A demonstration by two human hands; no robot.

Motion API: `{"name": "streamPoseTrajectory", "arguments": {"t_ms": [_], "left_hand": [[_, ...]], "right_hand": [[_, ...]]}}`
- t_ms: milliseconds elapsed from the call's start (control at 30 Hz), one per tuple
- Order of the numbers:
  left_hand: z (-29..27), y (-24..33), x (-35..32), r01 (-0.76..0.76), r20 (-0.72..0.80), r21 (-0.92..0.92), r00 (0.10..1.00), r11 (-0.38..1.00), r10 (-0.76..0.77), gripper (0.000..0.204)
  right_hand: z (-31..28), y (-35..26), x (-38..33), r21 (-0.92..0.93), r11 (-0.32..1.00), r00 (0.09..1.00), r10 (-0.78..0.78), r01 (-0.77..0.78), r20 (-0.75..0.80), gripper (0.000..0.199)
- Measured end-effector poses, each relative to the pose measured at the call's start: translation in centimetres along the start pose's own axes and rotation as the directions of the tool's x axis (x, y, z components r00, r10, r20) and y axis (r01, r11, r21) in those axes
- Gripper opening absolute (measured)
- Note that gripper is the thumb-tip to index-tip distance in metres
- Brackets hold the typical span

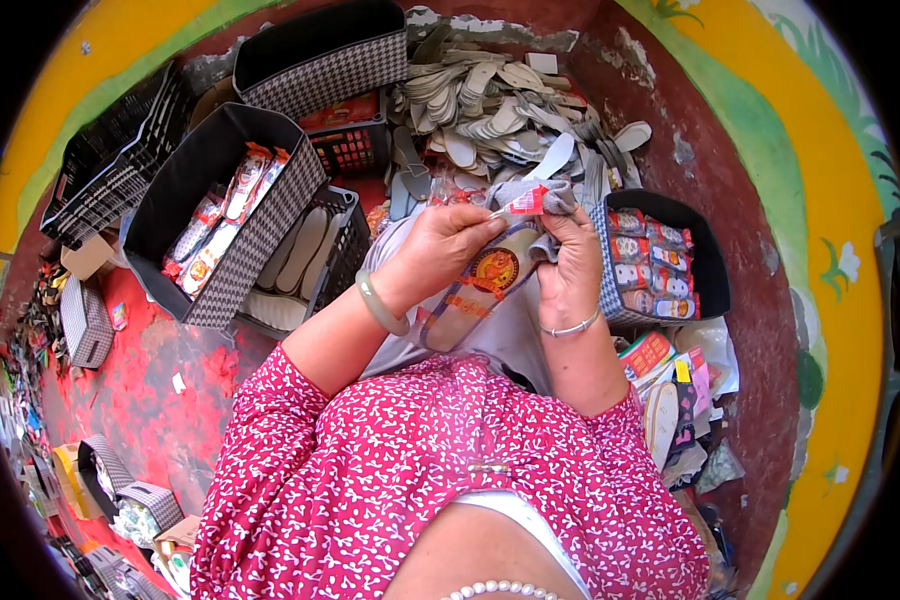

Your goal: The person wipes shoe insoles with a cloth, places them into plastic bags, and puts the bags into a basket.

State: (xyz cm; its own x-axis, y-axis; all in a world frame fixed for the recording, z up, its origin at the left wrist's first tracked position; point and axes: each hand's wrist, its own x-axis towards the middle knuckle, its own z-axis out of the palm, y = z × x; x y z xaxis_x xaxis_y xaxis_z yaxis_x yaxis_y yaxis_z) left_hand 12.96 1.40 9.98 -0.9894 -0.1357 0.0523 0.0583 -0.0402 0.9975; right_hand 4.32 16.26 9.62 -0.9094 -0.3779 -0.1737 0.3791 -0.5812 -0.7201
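Observation:
In front of my lap, both hands are at a clear plastic bag with an orange printed emblem (495,270); a pale insole shows inside it. My left hand (450,245), a bangle on its wrist, pinches the bag's upper end beside a small red-and-white label (528,202). On the other side, my right hand (572,262) has its fingers closed at the bag's edge and against a bunched grey cloth (550,195). Exactly how the cloth and bag meet under the right fingers is hidden. Just beyond is a large heap of loose insoles (485,105).
At right stands a checked bin (710,265) with rolled packets. A larger checked bin (260,235) at left holds packaged insoles, beside a black crate (345,235) of insoles. Another checked bin (320,75) stands behind. Assorted packages (675,390) lie by my right arm.

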Motion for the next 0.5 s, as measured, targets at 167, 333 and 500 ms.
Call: {"name": "streamPoseTrajectory", "arguments": {"t_ms": [167, 333, 500], "left_hand": [[0.4, 0.0, 0.2, 0.008, -0.009, -0.039, 1.000, 0.999, -0.008, 0.018], [0.7, 0.0, -0.1, 0.030, -0.062, -0.074, 0.997, 0.997, -0.034, 0.019], [-2.6, -0.1, -0.5, 0.147, -0.071, -0.435, 0.978, 0.888, -0.197, 0.017]], "right_hand": [[0.2, 0.0, 0.2, 0.030, 0.998, 0.998, -0.051, 0.052, -0.027, 0.017], [-1.1, -0.2, 1.7, -0.041, 0.995, 0.981, -0.094, 0.088, -0.170, 0.020], [-7.6, -7.6, 5.9, -0.060, 0.953, 0.943, -0.302, 0.296, -0.140, 0.023]]}}
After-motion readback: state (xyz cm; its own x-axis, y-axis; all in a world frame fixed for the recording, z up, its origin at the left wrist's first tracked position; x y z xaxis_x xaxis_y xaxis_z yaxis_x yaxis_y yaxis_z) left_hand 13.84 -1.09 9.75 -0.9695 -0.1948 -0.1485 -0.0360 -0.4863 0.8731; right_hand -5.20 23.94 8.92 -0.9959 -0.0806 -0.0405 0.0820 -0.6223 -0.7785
